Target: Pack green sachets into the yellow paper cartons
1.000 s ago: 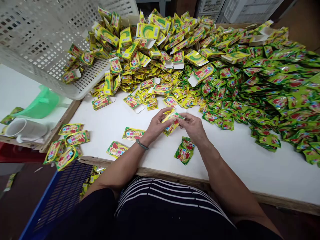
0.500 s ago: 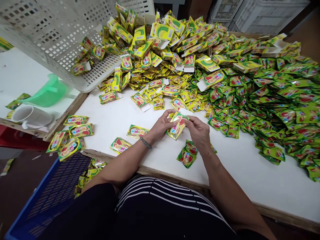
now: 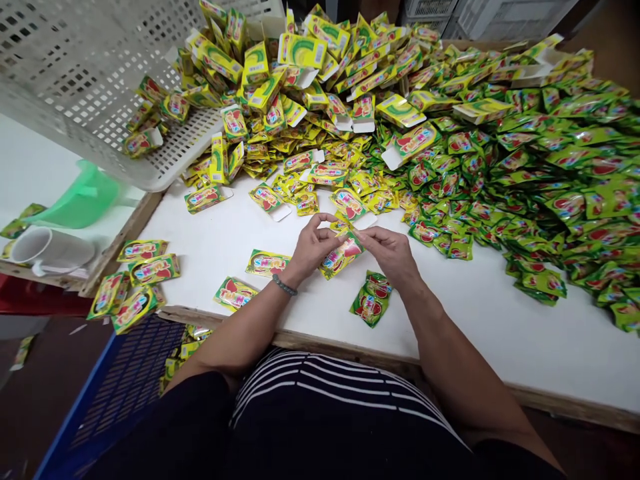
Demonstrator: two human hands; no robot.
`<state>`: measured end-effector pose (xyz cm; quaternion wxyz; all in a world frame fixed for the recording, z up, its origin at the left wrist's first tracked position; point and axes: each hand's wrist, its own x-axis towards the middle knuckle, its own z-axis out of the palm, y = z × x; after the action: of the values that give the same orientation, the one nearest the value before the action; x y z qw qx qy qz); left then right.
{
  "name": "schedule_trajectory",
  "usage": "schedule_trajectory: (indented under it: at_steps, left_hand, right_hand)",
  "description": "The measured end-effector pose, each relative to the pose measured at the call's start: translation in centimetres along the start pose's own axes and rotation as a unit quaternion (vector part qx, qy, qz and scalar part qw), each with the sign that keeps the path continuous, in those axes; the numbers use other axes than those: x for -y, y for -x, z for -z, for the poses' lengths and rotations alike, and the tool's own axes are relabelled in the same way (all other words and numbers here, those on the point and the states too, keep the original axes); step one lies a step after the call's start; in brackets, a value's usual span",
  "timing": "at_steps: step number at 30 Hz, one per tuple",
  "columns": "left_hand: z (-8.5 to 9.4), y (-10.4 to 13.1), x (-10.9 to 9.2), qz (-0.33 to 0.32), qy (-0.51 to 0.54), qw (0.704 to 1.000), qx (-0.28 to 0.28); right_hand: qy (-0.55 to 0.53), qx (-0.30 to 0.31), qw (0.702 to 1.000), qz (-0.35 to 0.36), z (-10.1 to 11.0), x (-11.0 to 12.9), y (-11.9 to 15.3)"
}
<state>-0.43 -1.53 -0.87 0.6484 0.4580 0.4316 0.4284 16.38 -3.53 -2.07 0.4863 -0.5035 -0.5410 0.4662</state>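
Yellow-green box (image 3: 344,257) is up between your hands, tilted, just above the white table (image 3: 310,320). Your left hand (image 3: 314,248) grasps it, thumb across its printed face, and your right hand (image 3: 390,255) pinches its upper end with thumb and fingers. Green packets (image 3: 371,298) lie below your right hand; two flat boxes (image 3: 269,263) lie near your left wrist. Beyond both hands spreads a heap of boxes and packets (image 3: 320,127).

Boxes (image 3: 303,51) and sachets (image 3: 555,160) lie along the far side of the worktop (image 3: 460,333). A basket (image 3: 45,127) rests at its far left corner; left of it, a mug (image 3: 63,249) sits before a container (image 3: 85,200). A crate (image 3: 110,393) is below its front left corner.
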Motion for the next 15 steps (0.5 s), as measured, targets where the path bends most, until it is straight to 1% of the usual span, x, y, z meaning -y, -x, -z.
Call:
schedule_trajectory:
  at_steps: [2,5,8,10,15]
  left_hand:
    - [-0.1,0.0,0.0,0.003,-0.005,1.000,0.002]
    - [-0.3,0.0,-0.1,0.010,-0.009,1.000,0.007]
    - [-0.3,0.0,-0.3,0.014,-0.011,1.000,0.020]
    - [-0.2,0.0,-0.3,0.012,-0.010,1.000,0.027]
    - [0.0,-0.1,0.0,0.001,-0.001,1.000,0.017]
  right_hand:
    - [-0.011,-0.016,1.000,-0.014,-0.3,0.0,-0.1]
    - [-0.050,-0.040,0.996,-0.056,-0.5,-0.4,-0.3]
    - [-0.078,-0.052,0.991,-0.099,0.0,-0.8,-0.5]
    - [-0.073,-0.039,0.991,-0.104,0.6,-0.9,-0.6]
    - [-0.035,0.037,0.996,-0.076,1.7,-0.6,-0.3]
